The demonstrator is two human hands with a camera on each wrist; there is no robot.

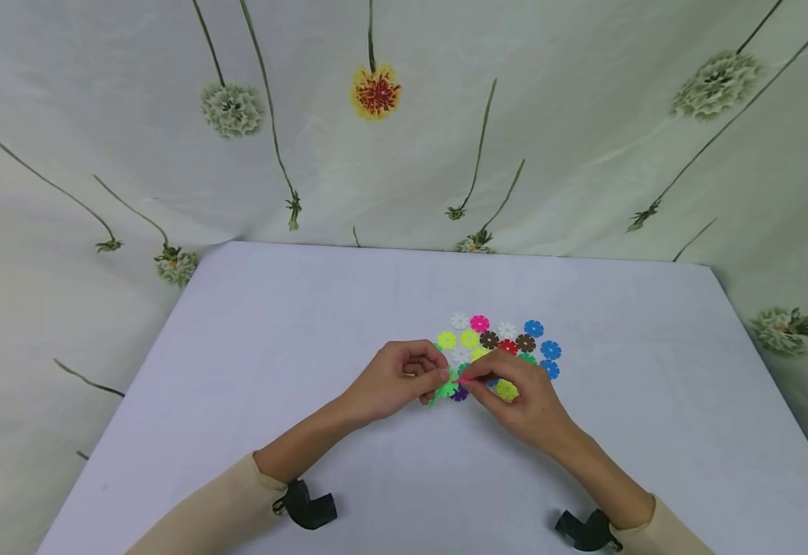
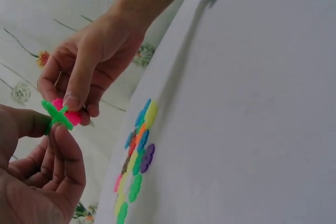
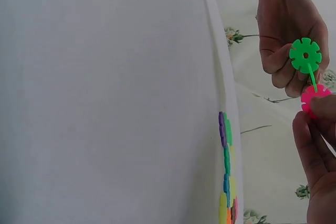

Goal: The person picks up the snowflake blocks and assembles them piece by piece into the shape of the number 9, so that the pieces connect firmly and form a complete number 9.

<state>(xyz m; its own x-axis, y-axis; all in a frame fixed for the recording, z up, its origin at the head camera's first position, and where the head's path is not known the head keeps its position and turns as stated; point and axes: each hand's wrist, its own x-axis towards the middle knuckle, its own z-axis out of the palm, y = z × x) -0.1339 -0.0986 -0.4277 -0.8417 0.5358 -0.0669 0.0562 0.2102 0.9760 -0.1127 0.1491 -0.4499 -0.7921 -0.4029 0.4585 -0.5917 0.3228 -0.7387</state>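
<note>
My left hand (image 1: 397,378) pinches two bright green notched plastic discs (image 3: 299,61), joined crosswise, between thumb and fingers. From the other side my right hand (image 1: 525,397) pinches a pink notched disc (image 3: 310,97) with thumb and fingertips. In the right wrist view the edge-on green disc reaches the rim of the pink one, and the left wrist view has green and pink overlapping. Both hands are raised above the table, close together. Beneath and behind them lie many loose discs, among them a purple disc (image 1: 459,395) and a yellow disc (image 1: 506,390), partly hidden by the hands.
The white table (image 1: 272,308) carries the flat spread of discs, with blue discs (image 1: 550,350) at its right and a white disc (image 1: 459,321) at its back left. A flower-patterned cloth (image 1: 584,154) hangs behind. Black wrist devices (image 1: 310,509) sit near both sleeves.
</note>
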